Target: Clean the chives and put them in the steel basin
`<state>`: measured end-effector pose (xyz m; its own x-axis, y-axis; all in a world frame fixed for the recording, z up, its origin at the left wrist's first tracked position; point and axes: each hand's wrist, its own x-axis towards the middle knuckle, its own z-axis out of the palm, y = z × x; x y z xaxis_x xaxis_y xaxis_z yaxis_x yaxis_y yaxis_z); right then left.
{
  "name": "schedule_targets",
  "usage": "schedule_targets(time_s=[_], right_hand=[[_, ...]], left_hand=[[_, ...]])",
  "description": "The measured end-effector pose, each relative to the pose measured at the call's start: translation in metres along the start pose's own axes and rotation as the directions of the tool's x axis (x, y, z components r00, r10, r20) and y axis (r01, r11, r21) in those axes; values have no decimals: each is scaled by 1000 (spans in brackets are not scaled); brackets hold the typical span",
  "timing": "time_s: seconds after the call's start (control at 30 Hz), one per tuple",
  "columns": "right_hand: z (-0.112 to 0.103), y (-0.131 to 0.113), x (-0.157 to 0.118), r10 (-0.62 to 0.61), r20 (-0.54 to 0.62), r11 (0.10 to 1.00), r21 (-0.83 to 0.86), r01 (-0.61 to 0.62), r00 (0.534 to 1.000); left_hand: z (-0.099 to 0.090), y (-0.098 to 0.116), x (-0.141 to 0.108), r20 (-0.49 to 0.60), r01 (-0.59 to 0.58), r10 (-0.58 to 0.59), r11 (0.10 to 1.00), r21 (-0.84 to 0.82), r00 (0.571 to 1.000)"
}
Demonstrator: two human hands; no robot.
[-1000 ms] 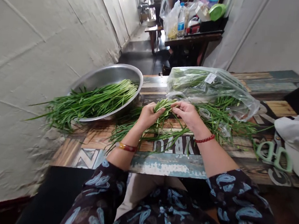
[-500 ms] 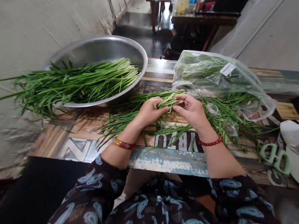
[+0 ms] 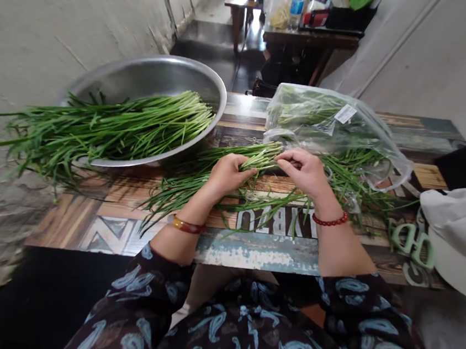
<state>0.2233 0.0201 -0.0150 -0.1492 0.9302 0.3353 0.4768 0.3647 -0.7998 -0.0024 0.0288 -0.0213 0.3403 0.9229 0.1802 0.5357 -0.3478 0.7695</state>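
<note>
- Left hand (image 3: 227,175): closed around a bundle of green chive stalks (image 3: 216,175), gripping it near the pale cut ends.
- Right hand (image 3: 306,172): fingers pinched together on the pale tips of the same bundle, just beside the left hand.
- Bundle position: it lies across the middle of the table (image 3: 258,252), with the leaf ends trailing toward the near left edge.
- Metal basin (image 3: 152,74): at the far left corner of the table, loaded with trimmed chives (image 3: 108,128) whose leaves overhang the left rim.
- Clear plastic bag (image 3: 334,121): at the far edge, right of the basin, holding more chives; loose stalks spread out beneath it.
- White cloth item (image 3: 460,231): at the right edge.
</note>
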Motion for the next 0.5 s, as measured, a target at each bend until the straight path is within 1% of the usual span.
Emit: schedule_targets(time_s=[0.1, 0.17, 0.2, 0.23, 0.3, 0.4, 0.43, 0.5], right_hand=[[10, -1, -2, -85, 25, 995, -50, 87, 996], [17, 1, -3, -103, 29, 993, -52, 105, 994], [21, 2, -3, -95, 16, 995, -41, 96, 995], [24, 3, -2, -72, -4, 997, -22, 72, 997], [28, 6, -2, 13, -51, 999, 35, -11, 999], [27, 11, -1, 155, -122, 982, 127, -139, 980], [25, 13, 0, 177, -135, 977, 140, -158, 975], [21, 13, 0, 184, -129, 978, 122, -169, 974]], left_hand=[[1, -1, 0, 4, -58, 58, 995, 79, 998], [1, 0, 0, 3, -81, 81, 989, 120, 997], [1, 1, 0, 5, -85, 85, 987, 136, 996], [1, 2, 0, 9, -87, 86, 985, 150, 996], [1, 3, 0, 16, -87, 85, 982, 168, 996], [0, 4, 0, -4, -79, 81, 981, 178, 997], [0, 4, 0, -14, -72, 75, 982, 173, 997], [-1, 3, 0, -22, -59, 63, 987, 152, 998]])
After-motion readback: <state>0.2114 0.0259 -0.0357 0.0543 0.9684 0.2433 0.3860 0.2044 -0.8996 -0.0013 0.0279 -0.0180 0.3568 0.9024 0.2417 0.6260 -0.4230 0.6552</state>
